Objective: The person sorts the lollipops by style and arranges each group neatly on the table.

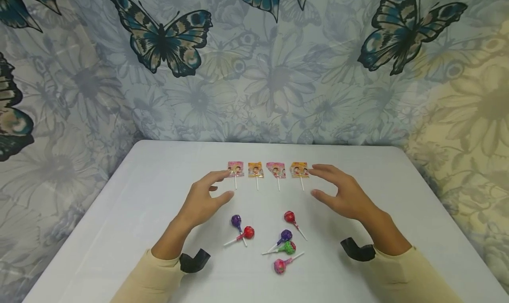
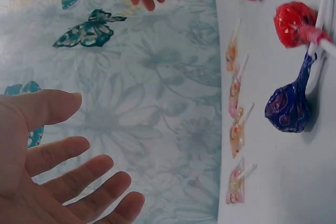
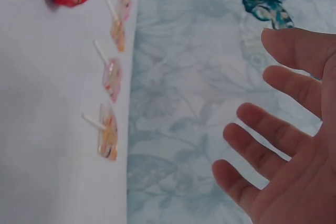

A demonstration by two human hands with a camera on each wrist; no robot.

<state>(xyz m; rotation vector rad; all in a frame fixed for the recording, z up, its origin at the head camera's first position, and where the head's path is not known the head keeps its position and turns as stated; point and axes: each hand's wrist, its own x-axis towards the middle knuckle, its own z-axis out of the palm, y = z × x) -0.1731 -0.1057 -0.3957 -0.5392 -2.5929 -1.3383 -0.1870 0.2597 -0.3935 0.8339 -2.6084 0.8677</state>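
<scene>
A row of several flat lollipops in pink and orange wrappers lies on the white table, sticks toward me. My left hand (image 1: pixel 203 201), fingers spread and relaxed, hovers by the row's left end, near a pink-wrapped lollipop (image 1: pixel 235 168). At the right end, my right hand (image 1: pixel 345 195) is held the same way beside an orange-wrapped lollipop (image 1: pixel 299 169). Neither hand holds anything; the left wrist view shows the left palm (image 2: pixel 31 182) bare, and the right wrist view shows the right fingers (image 3: pixel 273 129) apart. Between the forearms lie round lollipops, including a red one (image 1: pixel 289 217) and a purple one (image 1: pixel 236 221).
Closer to me, a red lollipop (image 1: pixel 248 232) crosses the purple one's stick. A second purple lollipop (image 1: pixel 286 235), a green one (image 1: pixel 289 247) and a pink one (image 1: pixel 280 266) lie right of them. Butterfly-patterned cloth (image 1: pixel 254 95) stands behind the white table (image 1: pixel 131 197).
</scene>
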